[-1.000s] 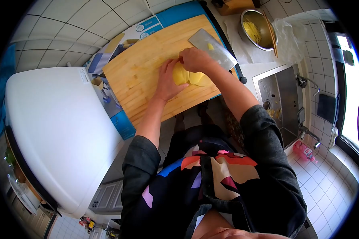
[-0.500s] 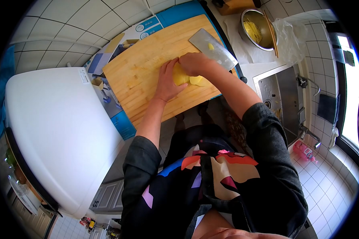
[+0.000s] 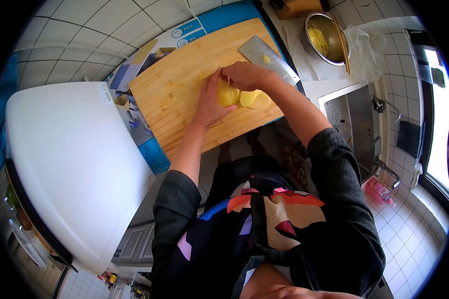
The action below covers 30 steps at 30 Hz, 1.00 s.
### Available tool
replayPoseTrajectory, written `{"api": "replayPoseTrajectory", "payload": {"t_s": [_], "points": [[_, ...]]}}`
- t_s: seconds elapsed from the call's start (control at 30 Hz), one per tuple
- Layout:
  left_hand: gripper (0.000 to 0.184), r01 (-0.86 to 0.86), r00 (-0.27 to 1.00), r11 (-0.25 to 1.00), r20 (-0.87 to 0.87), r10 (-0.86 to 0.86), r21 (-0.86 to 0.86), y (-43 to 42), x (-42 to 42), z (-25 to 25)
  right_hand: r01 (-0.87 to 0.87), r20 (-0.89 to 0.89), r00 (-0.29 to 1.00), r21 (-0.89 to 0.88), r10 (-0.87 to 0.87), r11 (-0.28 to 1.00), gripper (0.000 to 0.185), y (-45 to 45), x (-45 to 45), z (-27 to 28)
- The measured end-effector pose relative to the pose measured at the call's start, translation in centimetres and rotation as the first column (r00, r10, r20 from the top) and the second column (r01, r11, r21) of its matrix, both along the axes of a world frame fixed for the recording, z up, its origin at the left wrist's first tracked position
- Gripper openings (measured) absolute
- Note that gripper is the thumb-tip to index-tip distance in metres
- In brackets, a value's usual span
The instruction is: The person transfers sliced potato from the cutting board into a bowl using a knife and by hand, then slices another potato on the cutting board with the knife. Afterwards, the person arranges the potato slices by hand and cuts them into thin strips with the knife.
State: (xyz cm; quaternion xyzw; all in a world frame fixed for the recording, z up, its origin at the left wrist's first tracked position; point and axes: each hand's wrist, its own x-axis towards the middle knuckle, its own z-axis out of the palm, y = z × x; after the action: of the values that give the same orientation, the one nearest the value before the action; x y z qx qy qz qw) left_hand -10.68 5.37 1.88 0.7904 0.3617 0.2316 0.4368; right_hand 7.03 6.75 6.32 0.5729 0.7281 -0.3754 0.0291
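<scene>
My left hand (image 3: 209,103) curls round a yellow piece (image 3: 225,94), thumb on the near side and fingers on the far, holding it on the cutting board (image 3: 172,87). My right hand (image 3: 245,75) reaches over its top, fingers drawn in together; from above I can't tell whether they pinch a slice or merely touch. Just to the right of the piece, pale slices (image 3: 256,100) overlap on the board. The cleaver (image 3: 255,49) lies flat beyond my right wrist, out of my grasp, a yellow scrap (image 3: 267,59) on it. I'd judge this to be the arranging step, slices being sorted by hand, with cut strips (image 3: 318,41) in the metal bowl (image 3: 334,54) past the board's right edge. The next move, I think, calls for light fingertips and a steady left hand.
</scene>
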Motion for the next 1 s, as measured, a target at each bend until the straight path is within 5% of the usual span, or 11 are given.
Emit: {"api": "replayPoseTrajectory", "payload": {"t_s": [0.27, 0.47, 0.53, 0.6, 0.63, 0.7, 0.8, 1.0], "points": [[0.105, 0.006, 0.999, 1.0, -0.036, -0.006, -0.004, -0.2, 0.2, -0.1, 0.128, -0.028, 0.992, 0.115, -0.126, 0.985, 0.026, 0.2, -0.6, -0.6], [0.095, -0.03, 0.998, 0.999, -0.062, 0.032, 0.023, -0.3, 0.3, -0.5, 0.246, -0.255, 0.945, 0.132, -0.207, 0.96, 0.032, 0.0, -0.9, -1.3], [0.088, 0.001, 0.997, 0.996, -0.078, 0.006, 0.089, -0.2, 0.4, -0.6, 0.426, -0.368, 0.868, 0.205, -0.334, 0.881, 0.029, -1.4, 0.7, -1.1], [0.084, 0.0, 0.995, 0.994, -0.099, 0.011, 0.107, -0.2, 0.5, -0.4, 0.592, -0.222, 0.802, 0.176, -0.554, 0.786, 0.033, -3.9, 2.0, 0.8], [0.081, 0.004, 0.992, 0.992, -0.124, 0.012, 0.123, -0.3, 0.5, -0.3, 0.592, -0.221, 0.803, 0.176, -0.554, 0.787, 0.033, -5.3, 2.1, 1.2], [0.079, 0.015, 0.993, 0.989, -0.115, 0.003, 0.148, 0.0, 0.8, -0.4, 0.618, 0.054, 0.775, 0.145, -0.63, 0.773, 0.038, -8.1, 2.2, 1.3], [0.075, 0.029, 0.991, 0.98, -0.132, -0.003, 0.199, 0.2, 1.4, -0.6, 0.712, 0.146, 0.668, 0.158, -0.73, 0.684, 0.055, -10.1, 0.2, 0.0], [0.074, 0.053, 0.96, 0.988, -0.28, -0.009, 0.147, 0.2, 2.2, 0.4, 0.78, 0.008, 0.591, 0.252, -0.807, 0.573, 0.058, -10.0, -1.5, -1.2]]}}
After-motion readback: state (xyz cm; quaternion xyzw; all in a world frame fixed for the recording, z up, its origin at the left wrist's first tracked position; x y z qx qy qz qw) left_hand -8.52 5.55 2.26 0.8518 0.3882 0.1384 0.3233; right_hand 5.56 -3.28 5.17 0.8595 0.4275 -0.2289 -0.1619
